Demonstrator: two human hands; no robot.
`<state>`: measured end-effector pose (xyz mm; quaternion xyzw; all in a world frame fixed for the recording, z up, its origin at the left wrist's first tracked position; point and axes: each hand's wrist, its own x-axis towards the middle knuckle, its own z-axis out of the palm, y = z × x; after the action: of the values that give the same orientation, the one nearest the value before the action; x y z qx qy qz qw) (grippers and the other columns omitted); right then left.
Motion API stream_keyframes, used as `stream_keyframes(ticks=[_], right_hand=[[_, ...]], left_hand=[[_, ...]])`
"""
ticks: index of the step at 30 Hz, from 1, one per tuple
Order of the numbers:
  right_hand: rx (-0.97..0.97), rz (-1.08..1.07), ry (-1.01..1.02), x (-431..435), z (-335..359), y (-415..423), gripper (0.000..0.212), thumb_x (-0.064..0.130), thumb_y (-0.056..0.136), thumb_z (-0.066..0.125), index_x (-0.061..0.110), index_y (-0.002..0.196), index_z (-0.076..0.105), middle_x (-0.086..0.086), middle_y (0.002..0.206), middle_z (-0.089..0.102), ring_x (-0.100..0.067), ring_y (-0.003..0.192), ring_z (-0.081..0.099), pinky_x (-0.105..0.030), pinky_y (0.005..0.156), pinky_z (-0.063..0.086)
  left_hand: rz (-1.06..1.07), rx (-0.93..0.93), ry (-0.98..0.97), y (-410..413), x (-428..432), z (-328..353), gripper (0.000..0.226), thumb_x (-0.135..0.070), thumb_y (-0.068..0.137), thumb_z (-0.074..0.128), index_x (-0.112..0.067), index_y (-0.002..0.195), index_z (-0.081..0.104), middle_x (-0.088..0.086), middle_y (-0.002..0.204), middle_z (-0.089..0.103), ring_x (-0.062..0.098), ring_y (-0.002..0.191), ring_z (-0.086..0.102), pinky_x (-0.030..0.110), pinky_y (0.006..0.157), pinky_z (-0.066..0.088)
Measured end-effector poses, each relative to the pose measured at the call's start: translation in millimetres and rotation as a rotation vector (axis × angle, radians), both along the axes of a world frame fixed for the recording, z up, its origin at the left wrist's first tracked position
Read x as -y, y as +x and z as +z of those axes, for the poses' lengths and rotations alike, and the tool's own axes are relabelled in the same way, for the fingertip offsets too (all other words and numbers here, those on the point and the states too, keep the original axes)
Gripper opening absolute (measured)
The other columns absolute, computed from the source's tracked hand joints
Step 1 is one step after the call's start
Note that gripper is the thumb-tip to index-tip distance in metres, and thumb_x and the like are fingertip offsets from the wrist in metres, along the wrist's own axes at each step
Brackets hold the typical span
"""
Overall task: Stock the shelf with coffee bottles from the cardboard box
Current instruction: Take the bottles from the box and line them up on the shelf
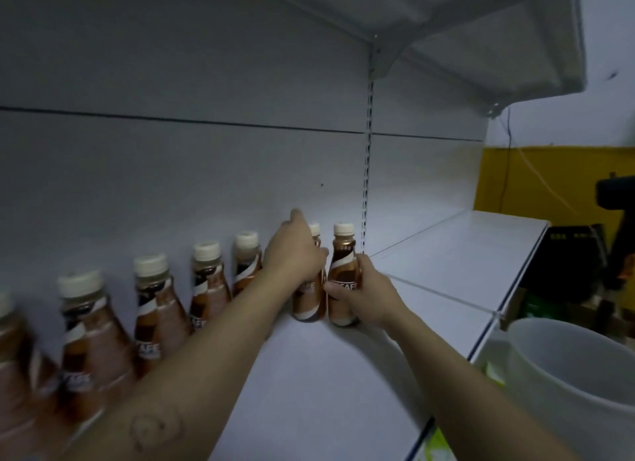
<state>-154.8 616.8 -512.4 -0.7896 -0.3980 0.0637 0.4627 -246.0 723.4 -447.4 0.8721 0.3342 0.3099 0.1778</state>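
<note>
A row of brown coffee bottles with cream caps (206, 278) lines the back of the white shelf (326, 374), running from the lower left toward the middle. My left hand (295, 254) grips one bottle (309, 306) at the row's right end, covering most of its upper half. Beside it, my right hand (364, 292) wraps around the rightmost bottle (343, 275), which stands upright on the shelf close to the slotted upright. The cardboard box is out of view.
A slotted metal upright (367, 172) divides the back panel. Another shelf bay (457, 254) extends to the right. An upper shelf (481, 31) hangs overhead. A white bucket (567, 374) sits at lower right, dark items (567, 264) behind it.
</note>
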Motion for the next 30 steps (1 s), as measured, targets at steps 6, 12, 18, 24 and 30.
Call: stream_keyframes(ticks=[6, 12, 18, 24, 30], right_hand=[[-0.049, 0.143, -0.071, 6.0, -5.2, 8.5, 0.057, 0.024, 0.077, 0.075, 0.028, 0.124, 0.042, 0.002, 0.110, 0.065, -0.018, 0.099, 0.063, -0.040, 0.090, 0.052], [0.001, 0.081, -0.131, -0.3, 0.5, 20.6, 0.062, 0.009, 0.077, 0.073, 0.027, 0.131, 0.049, 0.000, 0.111, 0.065, -0.022, 0.103, 0.063, -0.044, 0.093, 0.053], [0.063, 0.084, -0.078, -42.8, -6.9, -0.1, 0.050, 0.016, 0.082, 0.071, 0.026, 0.127, 0.052, 0.004, 0.104, 0.065, -0.020, 0.099, 0.062, -0.026, 0.080, 0.044], [0.026, 0.108, -0.037, -47.5, -11.4, -3.9, 0.063, 0.015, 0.083, 0.069, 0.039, 0.136, 0.044, 0.006, 0.104, 0.065, -0.013, 0.093, 0.058, -0.022, 0.082, 0.039], [0.062, 0.053, -0.118, -46.2, -13.7, -13.3, 0.065, 0.021, 0.088, 0.064, 0.027, 0.145, 0.032, -0.006, 0.127, 0.063, -0.025, 0.113, 0.059, -0.028, 0.087, 0.041]], left_hand=[[-0.009, -0.261, 0.227, 0.9, -8.8, 26.1, 0.036, -0.029, 0.083, 0.068, -0.017, 0.114, 0.053, 0.004, 0.099, 0.061, 0.022, 0.084, 0.058, 0.037, 0.072, 0.054], [-0.031, -0.342, 0.271, 0.9, -14.0, 35.7, 0.032, -0.022, 0.083, 0.070, -0.010, 0.111, 0.064, 0.008, 0.101, 0.067, 0.025, 0.088, 0.064, 0.035, 0.076, 0.056], [0.054, -0.490, 0.383, -23.6, -19.6, 42.5, 0.043, -0.035, 0.081, 0.070, -0.018, 0.121, 0.062, 0.005, 0.107, 0.064, 0.024, 0.090, 0.061, 0.034, 0.072, 0.051], [0.151, -0.535, 0.750, -29.4, -12.3, 36.8, 0.037, -0.039, 0.082, 0.065, -0.015, 0.110, 0.065, 0.012, 0.116, 0.053, 0.028, 0.106, 0.049, 0.037, 0.079, 0.036], [0.038, -0.510, 0.736, -65.2, -2.8, 37.3, 0.038, -0.040, 0.084, 0.060, -0.020, 0.116, 0.058, 0.008, 0.115, 0.056, 0.026, 0.107, 0.049, 0.040, 0.090, 0.037]])
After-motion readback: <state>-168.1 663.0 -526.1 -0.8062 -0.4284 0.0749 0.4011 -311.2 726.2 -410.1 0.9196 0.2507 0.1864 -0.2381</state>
